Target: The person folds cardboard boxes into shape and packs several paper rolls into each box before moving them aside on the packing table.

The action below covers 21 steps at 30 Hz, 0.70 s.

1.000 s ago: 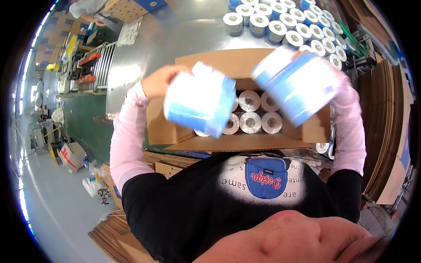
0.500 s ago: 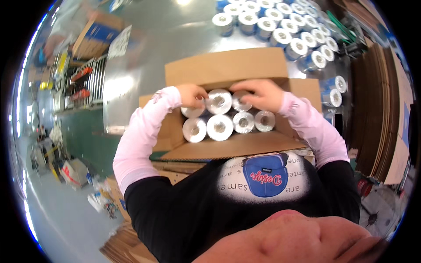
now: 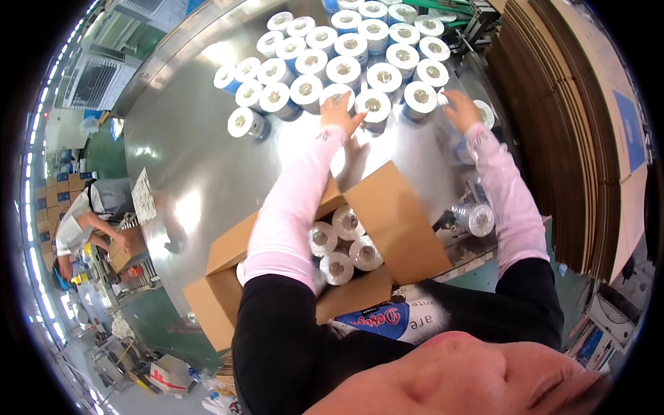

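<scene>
An open cardboard box (image 3: 404,228) sits on the steel table (image 3: 200,159) close to me, with several white rolls (image 3: 339,266) standing upright inside. Both my arms, in pink sleeves, stretch past it to a cluster of blue-and-white wrapped rolls (image 3: 346,48) at the far side. My left hand (image 3: 339,111) lies with spread fingers on a roll at the cluster's near edge. My right hand (image 3: 461,108) reaches between a roll (image 3: 419,98) and another roll (image 3: 485,113) at the right; its fingers are apart and I cannot tell whether it grips either.
A lone wrapped roll (image 3: 476,218) lies on its side at the table's right edge. Flattened cardboard sheets (image 3: 567,124) are stacked upright to the right. Another person (image 3: 83,221) bends over a small box at far left, beside racks and cartons.
Both hands have left the box, where they were setting rolls down, and have reached forward to the cluster of rolls at the far side. My view has swung toward the far table.
</scene>
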Each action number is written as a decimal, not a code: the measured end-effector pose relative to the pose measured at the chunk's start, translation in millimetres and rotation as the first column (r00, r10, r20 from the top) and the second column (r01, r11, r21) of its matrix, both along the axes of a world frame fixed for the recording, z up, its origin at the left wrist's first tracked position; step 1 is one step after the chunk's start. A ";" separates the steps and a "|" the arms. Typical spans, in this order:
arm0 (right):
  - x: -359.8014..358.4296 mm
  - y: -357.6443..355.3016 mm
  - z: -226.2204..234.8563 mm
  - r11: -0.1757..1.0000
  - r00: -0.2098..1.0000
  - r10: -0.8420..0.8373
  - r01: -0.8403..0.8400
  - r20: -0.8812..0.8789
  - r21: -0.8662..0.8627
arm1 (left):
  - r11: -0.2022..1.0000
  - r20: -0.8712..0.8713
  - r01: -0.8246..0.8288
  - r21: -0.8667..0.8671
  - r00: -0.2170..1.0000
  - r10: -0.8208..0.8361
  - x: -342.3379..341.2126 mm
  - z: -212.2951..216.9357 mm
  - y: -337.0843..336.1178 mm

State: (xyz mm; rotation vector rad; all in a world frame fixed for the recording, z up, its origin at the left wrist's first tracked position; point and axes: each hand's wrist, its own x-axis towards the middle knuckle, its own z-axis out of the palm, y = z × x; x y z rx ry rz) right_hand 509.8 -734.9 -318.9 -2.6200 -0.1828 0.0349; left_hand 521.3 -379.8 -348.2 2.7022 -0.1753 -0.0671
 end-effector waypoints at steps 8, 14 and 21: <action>87.9 72.3 -51.0 0.841 0.978 -0.152 0.051 -0.146 -0.538 | 0.909 -0.463 -0.006 0.416 0.859 0.218 55.1 23.2 -59.6; 36.8 98.9 -44.6 0.847 0.983 -0.078 -0.023 -0.167 -0.531 | 0.893 -0.517 0.236 0.383 0.856 -0.004 47.4 6.1 -40.9; -162.4 122.9 -109.7 0.903 0.973 0.226 -0.195 0.037 -0.382 | 0.945 -0.324 -0.129 -0.299 0.946 0.027 24.3 48.8 55.4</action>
